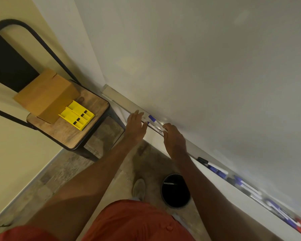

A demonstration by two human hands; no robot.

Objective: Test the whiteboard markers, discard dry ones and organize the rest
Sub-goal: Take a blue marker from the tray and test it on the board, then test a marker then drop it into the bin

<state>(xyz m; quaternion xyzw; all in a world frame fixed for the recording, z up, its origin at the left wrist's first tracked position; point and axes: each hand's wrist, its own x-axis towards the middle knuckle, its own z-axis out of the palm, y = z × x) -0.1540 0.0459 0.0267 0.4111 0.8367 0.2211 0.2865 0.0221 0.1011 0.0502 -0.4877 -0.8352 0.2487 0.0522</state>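
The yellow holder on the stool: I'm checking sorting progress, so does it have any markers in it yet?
No. The yellow holder lies on the stool beside the cardboard box with no markers in it.

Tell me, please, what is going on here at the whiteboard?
A person stands at the whiteboard with both hands at its tray. The left hand is open beside two blue-capped markers, and the right hand curls over their other end. More markers lie further along the tray. A black bin stands on the floor, and a yellow holder sits by a cardboard box on the stool.
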